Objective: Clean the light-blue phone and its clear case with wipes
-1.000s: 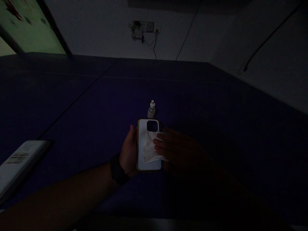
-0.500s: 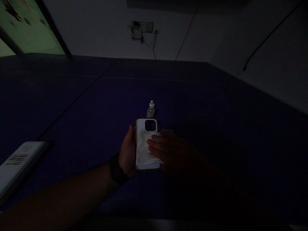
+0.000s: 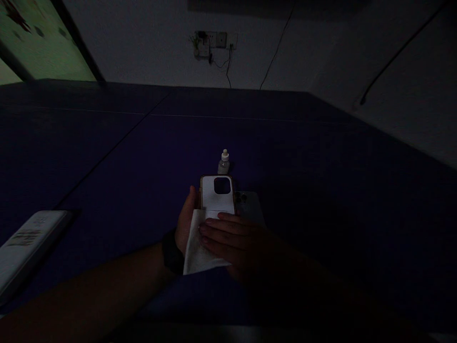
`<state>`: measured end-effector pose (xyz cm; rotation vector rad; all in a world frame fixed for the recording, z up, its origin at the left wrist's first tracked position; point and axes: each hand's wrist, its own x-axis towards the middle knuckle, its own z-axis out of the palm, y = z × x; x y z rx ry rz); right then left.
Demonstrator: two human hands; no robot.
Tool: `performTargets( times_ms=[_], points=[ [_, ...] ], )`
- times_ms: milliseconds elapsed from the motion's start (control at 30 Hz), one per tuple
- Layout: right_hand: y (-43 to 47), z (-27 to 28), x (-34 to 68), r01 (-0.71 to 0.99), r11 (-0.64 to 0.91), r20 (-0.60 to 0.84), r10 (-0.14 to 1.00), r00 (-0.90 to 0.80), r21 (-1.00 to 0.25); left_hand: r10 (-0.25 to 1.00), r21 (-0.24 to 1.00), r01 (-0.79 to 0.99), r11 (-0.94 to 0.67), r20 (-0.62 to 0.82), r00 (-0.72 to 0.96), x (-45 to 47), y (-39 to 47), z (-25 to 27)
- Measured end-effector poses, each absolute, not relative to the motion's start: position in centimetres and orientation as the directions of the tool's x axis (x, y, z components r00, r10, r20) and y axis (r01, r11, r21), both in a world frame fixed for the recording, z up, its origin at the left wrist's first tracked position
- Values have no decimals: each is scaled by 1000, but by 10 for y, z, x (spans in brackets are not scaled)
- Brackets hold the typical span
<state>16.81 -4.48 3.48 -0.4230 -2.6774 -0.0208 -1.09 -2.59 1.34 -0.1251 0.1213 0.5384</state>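
The left hand, with a dark band at its wrist, grips a white-backed phone case by its left side, the camera opening at the far end. The right hand lies with fingers straight over a white cloth covering the near part of the case; its thumb is hidden, so whether it pinches the cloth cannot be told. A phone shows just right of the case, partly behind the right hand. Beyond the case, a small bottle stands upright on the dark blue surface. A white box lies far to the left.
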Motion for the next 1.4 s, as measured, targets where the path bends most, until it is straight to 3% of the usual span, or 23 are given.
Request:
performTargets(
  times_ms=[133, 233, 367, 600, 767, 900, 1000, 1067, 1100, 1167, 1200, 1267, 1333, 1400],
  points=[
    [-42, 31, 176, 256, 963, 458, 263, -849, -78, 576, 4, -584, 812, -170, 799, -7, -27, 13],
    [-43, 29, 178, 338, 940, 481, 320, -816, -53, 607, -46, -629, 776, -216, 765, -5, -25, 16],
    [-46, 31, 168, 390, 921, 384, 363, -849, -7, 572, -130, -606, 785, -221, 790, -8, -24, 18],
    [-42, 34, 177, 300, 954, 489, 256, -834, 12, 585, 10, -595, 803, -201, 786, -9, -26, 16],
    [-38, 29, 178, 404, 913, 477, 333, -813, 50, 684, -55, -714, 698, -242, 688, -6, -26, 18],
    [-41, 28, 175, 311, 950, 382, 301, -874, -35, 603, -39, -614, 789, -145, 784, -5, -29, 14],
    [-43, 28, 179, 234, 963, 472, 269, -839, -133, 626, 51, -626, 778, -135, 768, -4, -29, 13],
    [-45, 32, 183, 295, 923, 557, 385, -735, -249, 726, 167, -706, 688, -160, 669, -4, -28, 14],
    [-47, 35, 186, 376, 867, 576, 498, -648, -327, 768, 241, -730, 640, -171, 617, -4, -28, 15],
    [-51, 43, 191, 530, 697, 586, 707, -395, -484, 804, 373, -716, 590, -190, 564, -5, -27, 17],
    [-52, 47, 193, 570, 647, 608, 737, -296, -506, 801, 414, -693, 590, -194, 566, -5, -27, 18],
    [-51, 51, 198, 592, 688, 676, 673, -301, -420, 795, 437, -676, 593, -186, 577, -5, -27, 20],
    [-47, 51, 202, 531, 815, 691, 522, -500, -232, 817, 408, -716, 567, -168, 551, -3, -27, 21],
    [-42, 47, 204, 414, 903, 616, 391, -684, -114, 827, 354, -750, 559, -170, 536, -1, -27, 22]
  ],
)
